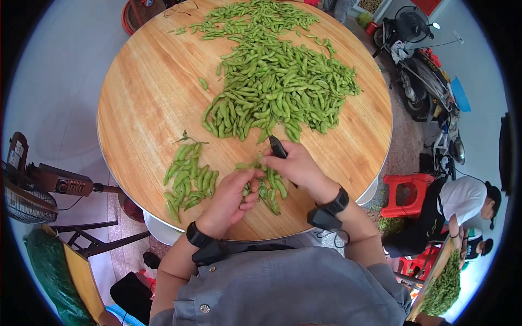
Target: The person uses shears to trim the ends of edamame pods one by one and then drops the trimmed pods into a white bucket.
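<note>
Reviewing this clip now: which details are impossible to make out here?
Head view: whether the left hand grips any of the green pods; its own curled fingers cover the spot.
Head view: the middle of the black tool; the right hand hides it.
Head view: the table's far rim; the upper picture edge cuts it off.
Head view: what the co-worker handles; too small.

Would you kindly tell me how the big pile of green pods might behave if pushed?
The pile of green pods would probably spread apart rather than move as one, since the pods lie loosely overlapped. Single pods would likely slide more than roll, being curved and bumpy.
</note>
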{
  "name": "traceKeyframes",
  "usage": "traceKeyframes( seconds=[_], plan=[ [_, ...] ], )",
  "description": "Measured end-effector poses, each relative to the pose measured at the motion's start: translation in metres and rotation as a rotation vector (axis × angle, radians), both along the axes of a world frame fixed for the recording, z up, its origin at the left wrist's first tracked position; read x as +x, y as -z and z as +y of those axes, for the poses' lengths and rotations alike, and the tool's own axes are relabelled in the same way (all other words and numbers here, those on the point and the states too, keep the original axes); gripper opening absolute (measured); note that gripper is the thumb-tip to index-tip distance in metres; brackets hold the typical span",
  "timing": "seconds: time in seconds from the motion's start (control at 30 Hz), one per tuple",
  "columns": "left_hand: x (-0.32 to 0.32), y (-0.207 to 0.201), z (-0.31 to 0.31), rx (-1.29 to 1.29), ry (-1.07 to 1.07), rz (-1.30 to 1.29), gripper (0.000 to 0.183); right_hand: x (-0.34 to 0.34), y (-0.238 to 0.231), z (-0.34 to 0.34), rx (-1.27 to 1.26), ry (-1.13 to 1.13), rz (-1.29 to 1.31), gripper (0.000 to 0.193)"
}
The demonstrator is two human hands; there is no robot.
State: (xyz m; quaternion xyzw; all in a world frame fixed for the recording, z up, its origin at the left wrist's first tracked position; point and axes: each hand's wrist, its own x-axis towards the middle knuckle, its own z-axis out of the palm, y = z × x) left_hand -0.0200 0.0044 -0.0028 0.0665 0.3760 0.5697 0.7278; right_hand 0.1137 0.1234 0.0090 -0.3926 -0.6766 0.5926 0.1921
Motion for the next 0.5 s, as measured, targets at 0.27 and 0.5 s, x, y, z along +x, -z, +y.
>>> traceKeyframes(
  seconds=[0.27, 0.5],
  plan=[
    [0.019, -0.007, 0.006, -0.021, 0.105, -0.120, 0.024, 0.029, -0.005, -0.029, -0.186, 0.081, 0.139, 0.016],
    [0.014, -0.008, 0.000, 0.070, 0.227, 0.048, 0.028, 0.043, -0.018, -0.022, -0.491, -0.065, 0.146, 0.015]
  ],
)
